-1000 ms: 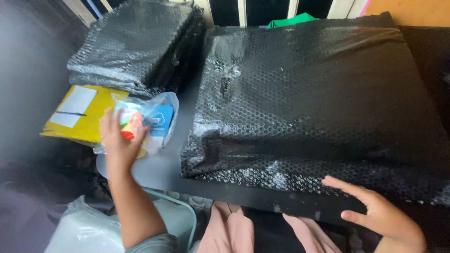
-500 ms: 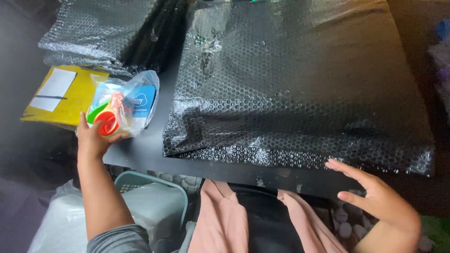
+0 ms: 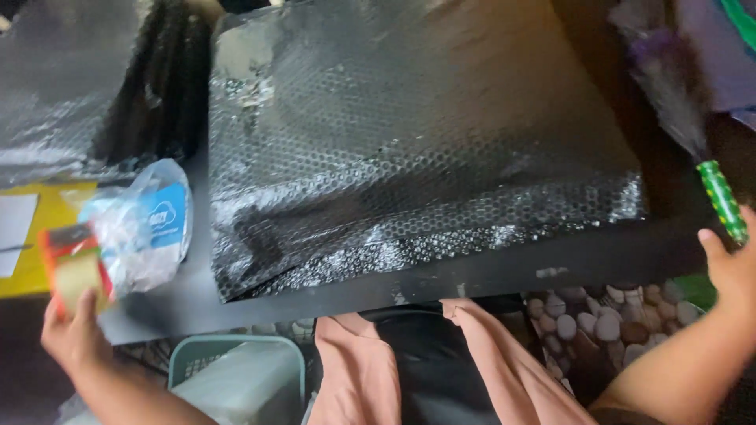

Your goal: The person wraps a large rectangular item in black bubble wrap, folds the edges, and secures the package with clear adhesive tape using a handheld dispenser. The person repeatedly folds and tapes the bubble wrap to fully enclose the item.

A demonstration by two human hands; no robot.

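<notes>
My left hand (image 3: 75, 334) is closed around a tape dispenser (image 3: 72, 264) with an orange-red frame and a pale roll in it, my fingers wrapped round its lower part, and I hold it up at the near left corner of the dark worktop (image 3: 551, 264). Just right of the dispenser lies a crumpled clear plastic bag (image 3: 146, 228) with blue print, and behind it a yellow envelope (image 3: 24, 236) with a white label sits flat at the left edge. My right hand (image 3: 732, 264) is at the worktop's far right edge, cut off by the frame, so I cannot tell whether it is open or closed; its thumb points up toward a green patterned stick (image 3: 722, 201) just above it. Between my hands a big sheet of black bubble wrap (image 3: 417, 142) covers most of the worktop, with a second folded stack (image 3: 87, 79) of the same wrap at the back left. Below the near edge stands a pale green basket (image 3: 236, 378).
</notes>
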